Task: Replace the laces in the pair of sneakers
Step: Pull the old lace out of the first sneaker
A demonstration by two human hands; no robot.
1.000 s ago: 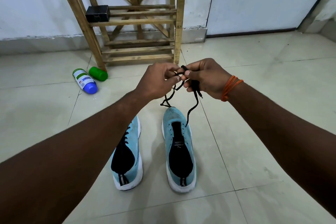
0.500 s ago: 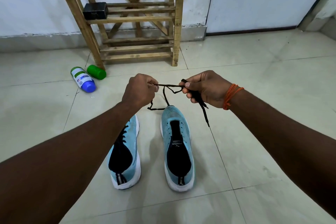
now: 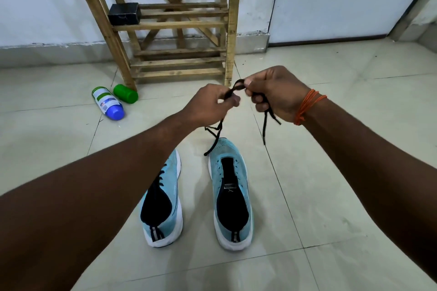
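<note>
Black lace (image 3: 237, 84): held in the air above the toe of the unlaced blue sneaker (image 3: 233, 196), pinched by the left hand (image 3: 208, 106) and gripped in the curled right hand (image 3: 274, 93), both ends dangling. Laced blue sneaker (image 3: 165, 198): on the floor just left of the unlaced one. Bottle (image 3: 107, 103): lying farther off, to its far left.

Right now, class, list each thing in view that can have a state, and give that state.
black lace, out of the shoes, ends dangling.
left hand, pinches the lace.
right hand, pinches the lace.
left sneaker, laced, upright on the floor.
right sneaker, unlaced, upright on the floor.
bottle, lying on its side.
green container, lying on its side.
black box, resting on the wooden rack.
</note>
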